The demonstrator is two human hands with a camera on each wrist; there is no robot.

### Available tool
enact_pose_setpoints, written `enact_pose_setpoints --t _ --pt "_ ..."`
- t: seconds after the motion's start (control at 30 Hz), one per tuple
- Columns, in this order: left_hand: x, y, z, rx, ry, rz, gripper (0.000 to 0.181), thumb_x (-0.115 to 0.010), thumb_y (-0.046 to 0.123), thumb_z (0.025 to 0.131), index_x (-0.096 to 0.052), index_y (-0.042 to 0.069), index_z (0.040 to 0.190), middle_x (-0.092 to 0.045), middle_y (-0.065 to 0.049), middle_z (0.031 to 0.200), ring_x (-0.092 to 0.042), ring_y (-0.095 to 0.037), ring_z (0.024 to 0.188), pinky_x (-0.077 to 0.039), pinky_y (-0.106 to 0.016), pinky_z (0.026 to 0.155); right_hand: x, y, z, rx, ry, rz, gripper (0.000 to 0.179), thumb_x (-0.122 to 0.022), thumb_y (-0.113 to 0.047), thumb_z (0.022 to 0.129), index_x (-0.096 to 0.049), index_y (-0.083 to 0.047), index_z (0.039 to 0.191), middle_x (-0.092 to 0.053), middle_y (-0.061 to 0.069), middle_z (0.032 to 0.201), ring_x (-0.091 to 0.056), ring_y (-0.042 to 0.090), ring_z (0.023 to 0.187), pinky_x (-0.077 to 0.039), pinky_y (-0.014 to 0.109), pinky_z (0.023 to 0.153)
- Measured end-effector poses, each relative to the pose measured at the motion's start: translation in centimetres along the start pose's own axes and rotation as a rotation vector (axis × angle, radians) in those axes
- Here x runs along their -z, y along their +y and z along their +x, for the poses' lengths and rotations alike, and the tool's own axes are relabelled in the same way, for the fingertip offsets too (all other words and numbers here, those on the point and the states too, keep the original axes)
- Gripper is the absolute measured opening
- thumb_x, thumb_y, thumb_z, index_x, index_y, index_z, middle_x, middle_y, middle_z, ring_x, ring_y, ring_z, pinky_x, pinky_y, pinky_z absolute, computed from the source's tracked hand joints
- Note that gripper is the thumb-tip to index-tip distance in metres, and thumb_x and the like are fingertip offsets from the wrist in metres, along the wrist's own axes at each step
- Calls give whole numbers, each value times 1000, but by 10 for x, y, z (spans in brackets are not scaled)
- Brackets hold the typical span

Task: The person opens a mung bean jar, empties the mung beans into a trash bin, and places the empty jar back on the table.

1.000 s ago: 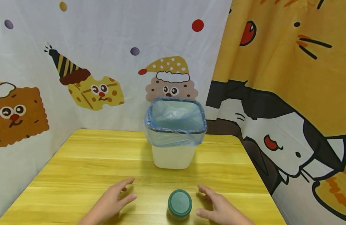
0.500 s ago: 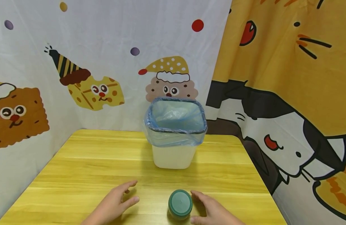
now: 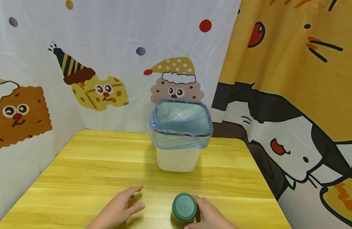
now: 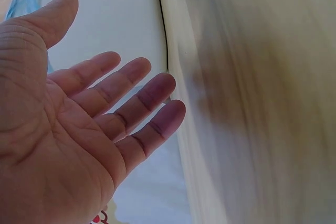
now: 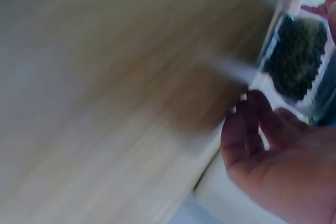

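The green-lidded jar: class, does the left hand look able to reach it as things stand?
Probably yes: the left hand holds nothing, and nothing stands between it and the green-lidded jar in the head view; the right hand is at the jar's other side.

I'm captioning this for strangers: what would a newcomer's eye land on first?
Probably the white bin with its blue liner, standing toward the far end of the table. Next, the green-lidded jar nearer the viewer, the right hand close beside it, the left hand apart. A black-and-white cartoon animal also stands out on the right.
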State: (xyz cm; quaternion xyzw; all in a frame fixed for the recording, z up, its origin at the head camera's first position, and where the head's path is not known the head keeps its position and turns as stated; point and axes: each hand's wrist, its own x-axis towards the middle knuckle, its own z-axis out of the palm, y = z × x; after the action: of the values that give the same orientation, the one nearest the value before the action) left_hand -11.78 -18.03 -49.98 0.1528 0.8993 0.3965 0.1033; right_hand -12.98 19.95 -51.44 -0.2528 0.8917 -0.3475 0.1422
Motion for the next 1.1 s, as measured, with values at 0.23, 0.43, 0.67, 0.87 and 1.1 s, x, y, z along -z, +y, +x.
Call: enact_pose_setpoints --t 0.23,0.43,0.67,0.87,1.1 --pt "-1 0 2 -28 -22 1 72 -69 49 103 -52 1 155 -58 -24 155 -64 -49 129 -57 -67 99 -10 -4 4 -28 79 55 92 -99 -47 73 -54 -28 151 -69 -2 136 -58 13 114 -53 38 89" --pt "0 -1 3 -31 -38 0 71 -69 48 103 -52 1 154 -58 -24 155 -64 -50 128 -57 -65 98 -15 -6 9 -31 82 211 85 -99 -33 76 -55 -28 149 -68 1 137 -57 16 119 -52 45 92" --pt "0 -3 4 -52 -32 5 70 -69 46 104 -53 0 154 -58 -25 154 -65 -50 125 -59 -64 94 -13 -8 11 -83 35 403 82 -94 -24 82 -51 -17 152 -65 5 138 -65 14 119 -55 35 92" --pt "0 -5 4 -61 -33 7 70 -68 46 104 -52 0 154 -58 -26 154 -66 -50 124 -58 -64 94 -13 -6 12 -114 21 498 82 -91 -22 84 -46 -10 152 -67 8 135 -67 20 118 -55 40 94" --pt "1 -6 4 -59 -32 -1 70 -69 45 104 -52 0 155 -58 -25 154 -66 -49 125 -59 -64 93 -1 -6 8 -112 48 693 81 -84 -20 93 -38 -3 157 -64 11 140 -66 22 123 -55 34 99"
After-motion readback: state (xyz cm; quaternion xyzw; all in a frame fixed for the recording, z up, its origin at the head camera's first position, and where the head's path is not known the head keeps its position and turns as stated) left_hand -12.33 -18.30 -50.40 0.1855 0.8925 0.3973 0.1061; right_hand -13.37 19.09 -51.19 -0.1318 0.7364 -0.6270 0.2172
